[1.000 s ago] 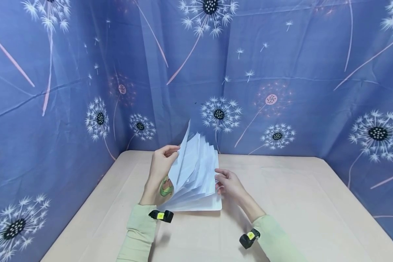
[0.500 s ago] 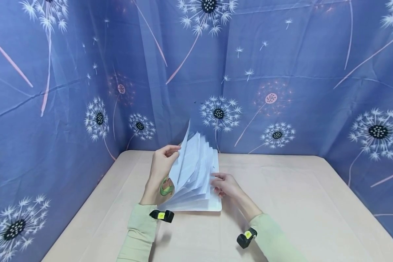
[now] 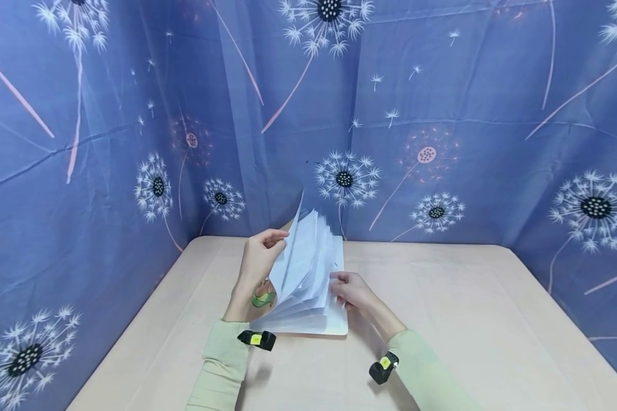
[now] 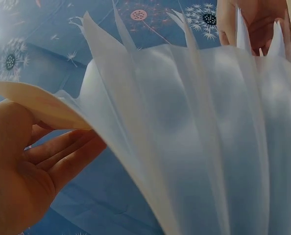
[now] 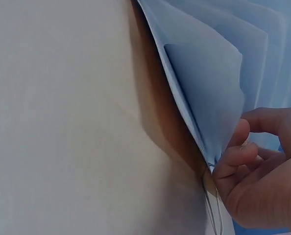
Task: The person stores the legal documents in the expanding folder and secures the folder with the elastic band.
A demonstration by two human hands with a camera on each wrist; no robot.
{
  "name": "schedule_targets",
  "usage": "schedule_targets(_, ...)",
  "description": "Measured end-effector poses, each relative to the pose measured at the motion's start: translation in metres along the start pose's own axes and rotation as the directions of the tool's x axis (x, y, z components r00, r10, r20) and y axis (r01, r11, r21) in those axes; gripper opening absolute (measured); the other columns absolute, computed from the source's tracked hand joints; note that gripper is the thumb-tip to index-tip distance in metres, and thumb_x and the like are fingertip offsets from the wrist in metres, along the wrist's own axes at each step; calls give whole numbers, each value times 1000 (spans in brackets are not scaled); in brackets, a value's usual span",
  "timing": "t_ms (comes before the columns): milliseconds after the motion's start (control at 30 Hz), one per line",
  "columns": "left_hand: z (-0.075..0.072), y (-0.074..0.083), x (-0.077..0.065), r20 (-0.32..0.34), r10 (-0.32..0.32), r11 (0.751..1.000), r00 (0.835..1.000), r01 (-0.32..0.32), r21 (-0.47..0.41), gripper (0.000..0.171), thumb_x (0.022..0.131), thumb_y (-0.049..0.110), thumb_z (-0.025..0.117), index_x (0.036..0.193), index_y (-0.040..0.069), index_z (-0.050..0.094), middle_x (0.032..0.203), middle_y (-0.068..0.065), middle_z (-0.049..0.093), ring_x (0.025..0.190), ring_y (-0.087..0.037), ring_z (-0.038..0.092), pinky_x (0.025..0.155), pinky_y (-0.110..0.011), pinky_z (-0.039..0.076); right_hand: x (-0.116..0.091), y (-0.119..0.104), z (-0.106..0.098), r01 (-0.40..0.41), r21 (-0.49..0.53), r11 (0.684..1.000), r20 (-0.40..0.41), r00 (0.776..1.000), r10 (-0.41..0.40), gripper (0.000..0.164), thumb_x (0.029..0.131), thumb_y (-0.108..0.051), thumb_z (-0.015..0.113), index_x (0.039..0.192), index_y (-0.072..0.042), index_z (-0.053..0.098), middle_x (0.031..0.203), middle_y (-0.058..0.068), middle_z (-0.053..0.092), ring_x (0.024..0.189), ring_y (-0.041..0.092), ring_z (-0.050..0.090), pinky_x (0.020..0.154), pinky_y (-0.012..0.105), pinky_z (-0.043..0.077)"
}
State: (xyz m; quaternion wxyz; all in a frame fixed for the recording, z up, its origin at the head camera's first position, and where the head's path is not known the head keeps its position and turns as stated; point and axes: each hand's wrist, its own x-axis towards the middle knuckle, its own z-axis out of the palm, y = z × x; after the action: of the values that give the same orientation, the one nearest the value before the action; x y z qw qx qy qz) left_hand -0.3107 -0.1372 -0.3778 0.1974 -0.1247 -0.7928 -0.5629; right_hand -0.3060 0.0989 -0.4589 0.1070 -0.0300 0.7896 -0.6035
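A book with many loose white pages (image 3: 303, 257) stands partly open, its leaves fanned above the table. Its left cover (image 4: 42, 98) is lifted and bends outward; a green and brown picture (image 3: 264, 295) shows on its outside. My left hand (image 3: 257, 260) grips this cover near its upper edge. At the opposite side my right hand (image 3: 356, 291) pinches the edge of the pages with thumb and forefinger, close over the flat right-hand part. In the right wrist view, a thin cord (image 5: 211, 208) hangs beside the right fingertips.
The pale table (image 3: 468, 319) extends on both sides of the book. Blue curtains (image 3: 432, 74) with dandelion prints rise behind and at the sides. Each wrist wears a black strap-on device, on the left (image 3: 257, 340) and on the right (image 3: 383, 367).
My right hand has moved a little left and inward over the page edges, and its fingers have closed. My left hand and the lifted cover have shifted slightly right.
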Motion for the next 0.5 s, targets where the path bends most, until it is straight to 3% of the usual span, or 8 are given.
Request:
schedule_targets(200, -1, -1, 0, 10, -10, 1000, 1000, 10, 6, 20, 90, 12, 64, 106, 11, 76, 99, -8, 75, 87, -15, 68, 76, -25, 53, 2, 2, -1, -48, -1, 999, -13, 999, 48, 57, 87, -8, 52, 143, 1, 49, 70, 3, 56, 50, 10, 48, 42, 22, 32)
schedule_targets(500, 0, -2, 1, -7, 15, 1000, 1000, -15, 7, 20, 89, 10, 64, 105, 10, 77, 97, -9, 75, 84, -14, 68, 73, -23, 52, 5, 5, 0, -13, -28, 1000, 32, 999, 13, 53, 94, -5, 54, 145, 5, 44, 58, 4, 52, 48, 10, 47, 41, 22, 32)
